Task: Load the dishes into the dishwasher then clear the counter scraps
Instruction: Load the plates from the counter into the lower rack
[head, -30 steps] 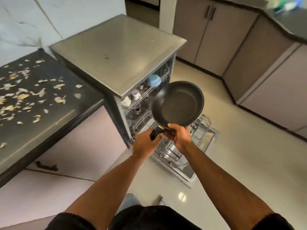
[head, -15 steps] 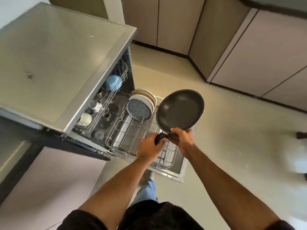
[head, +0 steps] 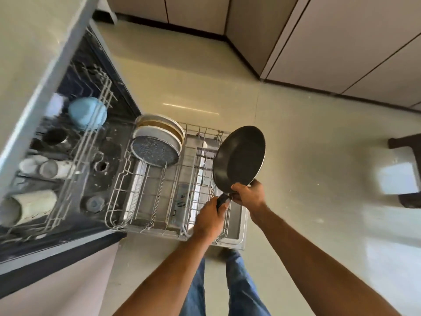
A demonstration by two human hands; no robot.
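We look down on the open dishwasher; its lower rack is pulled out over the floor, with three plates standing on edge at its far left corner; in the upper rack sit a blue bowl and pale cups; we hold the black frying pan tilted above the lower rack's right edge; our left hand has its fingers clamped round the handle; our right hand pinches the pan's near rim.
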